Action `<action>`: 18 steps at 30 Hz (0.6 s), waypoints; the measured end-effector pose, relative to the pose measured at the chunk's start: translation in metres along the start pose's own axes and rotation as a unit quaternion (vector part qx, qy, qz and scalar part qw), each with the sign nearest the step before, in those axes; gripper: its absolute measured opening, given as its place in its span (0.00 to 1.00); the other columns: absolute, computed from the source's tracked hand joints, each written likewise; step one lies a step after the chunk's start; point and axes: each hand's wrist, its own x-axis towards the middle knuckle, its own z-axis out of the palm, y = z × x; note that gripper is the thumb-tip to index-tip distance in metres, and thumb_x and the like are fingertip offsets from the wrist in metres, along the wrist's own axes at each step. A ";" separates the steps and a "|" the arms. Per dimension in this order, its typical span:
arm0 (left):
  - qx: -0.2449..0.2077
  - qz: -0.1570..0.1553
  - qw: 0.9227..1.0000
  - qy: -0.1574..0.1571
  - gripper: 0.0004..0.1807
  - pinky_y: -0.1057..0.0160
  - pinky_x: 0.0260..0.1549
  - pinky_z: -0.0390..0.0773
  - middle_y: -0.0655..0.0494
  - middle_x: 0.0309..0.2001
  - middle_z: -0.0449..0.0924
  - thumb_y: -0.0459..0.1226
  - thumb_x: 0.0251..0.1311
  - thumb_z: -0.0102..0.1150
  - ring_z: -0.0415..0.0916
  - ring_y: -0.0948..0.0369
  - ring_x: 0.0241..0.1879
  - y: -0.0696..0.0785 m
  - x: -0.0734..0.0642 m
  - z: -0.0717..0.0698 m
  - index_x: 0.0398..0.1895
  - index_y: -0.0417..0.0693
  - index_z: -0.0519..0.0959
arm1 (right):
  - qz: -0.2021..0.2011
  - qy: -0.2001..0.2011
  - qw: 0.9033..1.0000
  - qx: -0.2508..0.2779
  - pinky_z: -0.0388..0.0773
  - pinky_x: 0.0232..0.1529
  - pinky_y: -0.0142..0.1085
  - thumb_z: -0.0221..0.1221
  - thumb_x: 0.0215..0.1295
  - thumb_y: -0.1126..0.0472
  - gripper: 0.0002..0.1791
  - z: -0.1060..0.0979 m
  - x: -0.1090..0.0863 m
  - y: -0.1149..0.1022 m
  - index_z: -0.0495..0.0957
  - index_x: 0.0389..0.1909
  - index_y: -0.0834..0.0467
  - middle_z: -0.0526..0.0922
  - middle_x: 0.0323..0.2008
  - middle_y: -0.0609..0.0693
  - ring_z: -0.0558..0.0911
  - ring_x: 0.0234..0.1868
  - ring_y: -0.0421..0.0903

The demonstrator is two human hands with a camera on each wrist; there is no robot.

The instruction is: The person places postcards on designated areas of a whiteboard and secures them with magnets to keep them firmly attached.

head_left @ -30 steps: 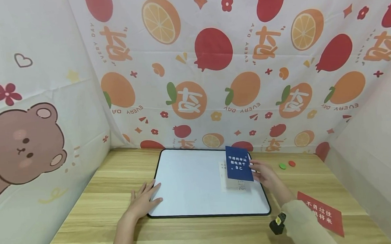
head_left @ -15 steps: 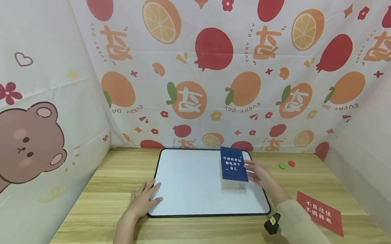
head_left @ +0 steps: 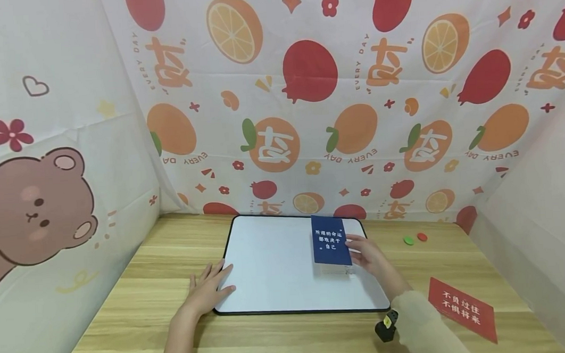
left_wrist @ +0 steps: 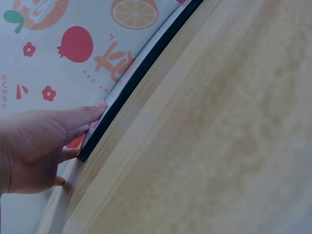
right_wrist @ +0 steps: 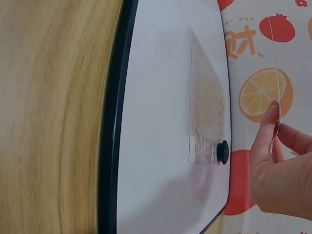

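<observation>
My right hand pinches a dark blue card with white Chinese writing by its right edge. The card is raised above the right half of a black-framed whiteboard. From the right wrist view the card appears nearly edge-on between thumb and fingers. A pale patch with print and dotted lines shows on the board, seemingly the card's reflection. Beside that sits a small black knob. My left hand rests with spread fingers on the board's left edge.
A red card with white writing lies on the wooden table at the right. Green and red round pieces lie behind it. Fruit-printed cloth hangs behind the board. A black device is at the right sleeve.
The right hand has carried the blue card a little to the left over the board, and the patch below the card has narrowed. The left hand keeps its place.
</observation>
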 end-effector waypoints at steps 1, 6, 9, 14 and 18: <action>0.000 -0.001 1.000 0.000 0.30 0.29 0.52 0.29 0.36 0.66 0.53 0.43 0.60 0.56 0.41 0.34 0.64 0.000 0.000 0.000 0.63 0.39 0.66 | 0.000 0.000 1.000 0.002 0.79 0.35 0.33 0.50 0.64 0.70 0.24 0.001 0.000 0.001 0.62 0.62 0.68 0.79 0.35 0.52 0.81 0.29 0.42; -0.003 -0.003 1.000 -0.002 0.30 0.30 0.53 0.28 0.37 0.67 0.52 0.42 0.60 0.56 0.40 0.35 0.64 0.000 0.000 0.001 0.64 0.39 0.65 | 0.008 0.010 1.000 0.000 0.79 0.36 0.33 0.50 0.65 0.69 0.23 0.006 0.000 0.002 0.64 0.61 0.66 0.78 0.40 0.55 0.81 0.31 0.43; -0.002 -0.001 1.000 0.001 0.30 0.30 0.53 0.28 0.36 0.67 0.52 0.42 0.60 0.56 0.41 0.34 0.64 0.000 0.000 0.001 0.63 0.39 0.65 | 0.008 0.012 1.000 0.002 0.78 0.37 0.33 0.50 0.65 0.69 0.22 0.009 0.001 0.003 0.65 0.60 0.65 0.78 0.42 0.56 0.81 0.32 0.43; -0.003 0.001 1.000 0.002 0.30 0.30 0.53 0.29 0.36 0.66 0.53 0.43 0.60 0.57 0.41 0.34 0.64 0.001 0.000 0.000 0.63 0.38 0.66 | 0.000 -0.001 1.000 0.011 0.78 0.40 0.34 0.49 0.65 0.69 0.22 0.014 0.001 0.004 0.63 0.61 0.67 0.77 0.43 0.57 0.80 0.33 0.43; -0.002 -0.002 1.000 0.000 0.30 0.30 0.53 0.28 0.37 0.67 0.53 0.42 0.60 0.56 0.41 0.35 0.65 -0.001 0.001 0.001 0.63 0.39 0.65 | 0.001 0.001 1.000 0.016 0.78 0.40 0.35 0.49 0.65 0.69 0.22 0.018 0.002 0.006 0.64 0.60 0.67 0.77 0.44 0.57 0.80 0.33 0.44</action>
